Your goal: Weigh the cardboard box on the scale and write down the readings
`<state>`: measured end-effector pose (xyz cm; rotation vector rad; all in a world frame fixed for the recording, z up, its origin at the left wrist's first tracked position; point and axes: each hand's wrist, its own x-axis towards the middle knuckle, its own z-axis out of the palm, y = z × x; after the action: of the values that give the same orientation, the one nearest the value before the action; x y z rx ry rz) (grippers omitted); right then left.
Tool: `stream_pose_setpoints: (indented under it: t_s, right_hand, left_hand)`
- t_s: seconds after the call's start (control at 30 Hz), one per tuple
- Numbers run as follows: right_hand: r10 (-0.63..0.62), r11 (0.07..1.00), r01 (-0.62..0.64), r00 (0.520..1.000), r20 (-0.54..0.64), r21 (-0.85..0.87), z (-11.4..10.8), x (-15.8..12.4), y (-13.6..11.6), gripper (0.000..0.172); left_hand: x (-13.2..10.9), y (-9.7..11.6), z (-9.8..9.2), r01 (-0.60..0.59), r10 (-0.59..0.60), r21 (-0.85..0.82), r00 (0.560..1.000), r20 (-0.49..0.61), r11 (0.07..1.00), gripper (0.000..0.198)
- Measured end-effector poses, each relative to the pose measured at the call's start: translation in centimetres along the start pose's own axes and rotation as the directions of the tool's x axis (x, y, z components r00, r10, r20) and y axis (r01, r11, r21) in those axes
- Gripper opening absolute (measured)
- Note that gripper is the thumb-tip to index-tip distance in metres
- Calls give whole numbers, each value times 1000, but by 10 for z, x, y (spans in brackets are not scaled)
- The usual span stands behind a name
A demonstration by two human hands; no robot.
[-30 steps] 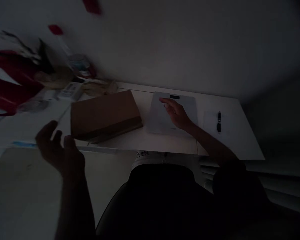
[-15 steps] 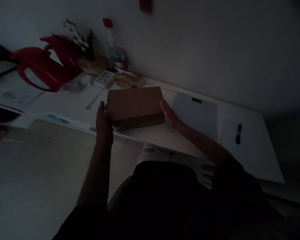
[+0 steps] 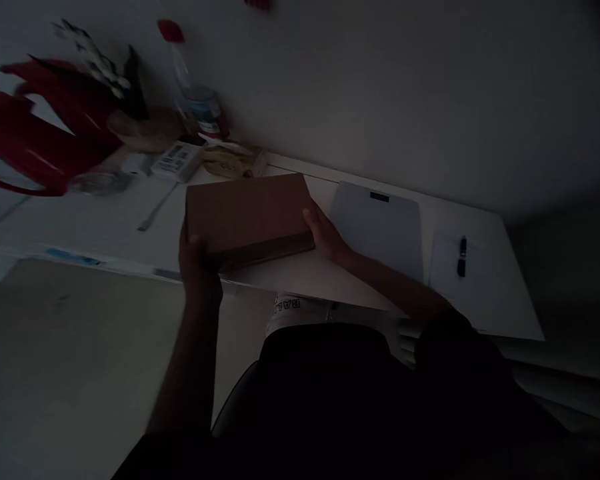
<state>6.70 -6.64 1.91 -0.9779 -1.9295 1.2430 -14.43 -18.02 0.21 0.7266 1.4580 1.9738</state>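
Note:
A brown cardboard box (image 3: 247, 213) is held between my two hands over the front part of the white table (image 3: 300, 273). My left hand (image 3: 195, 263) grips its left end, thumb on the near left corner. On the right end, my right hand (image 3: 325, 233) presses with the thumb near the top edge, its other fingers mostly out of sight behind the box. The box looks closed and slightly tilted. A flat grey laptop-like slab (image 3: 377, 227) lies just right of my right hand.
At the left stand red jugs (image 3: 55, 133), a plant (image 3: 130, 87) in a bowl, and a clear bottle (image 3: 200, 100) with a red cap. A small white box (image 3: 177, 160) and a brown paper packet (image 3: 230, 160) lie behind the cardboard box. A black pen (image 3: 462, 257) rests on paper (image 3: 445, 273) at right.
The view has shifted, so the table things appear further left. Both hands still hold the cardboard box, and my left thumb now lies over its near left corner.

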Motion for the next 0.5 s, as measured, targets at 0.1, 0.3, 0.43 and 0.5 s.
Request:
stream_pose_setpoints:
  t_s: [0.1,0.3,0.43,0.5]
  right_hand:
    - [3,998,-4,1000,18,58,-4,-2,-6,82]
    - [-73,989,73,997,-8,130,-30,-9,-34,87]
    - [-63,997,64,998,-24,52,-64,-19,-50,83]
    - [-41,999,42,997,-59,24,-84,-28,-53,82]
  left_hand:
    - [-1,8,3,-33,33,23,999,4,999,68]
    - [-1,36,24,-81,82,20,996,-38,997,75]
    - [-2,52,56,-143,143,20,990,18,990,68]
    - [-2,56,76,-126,126,-10,990,58,992,69]
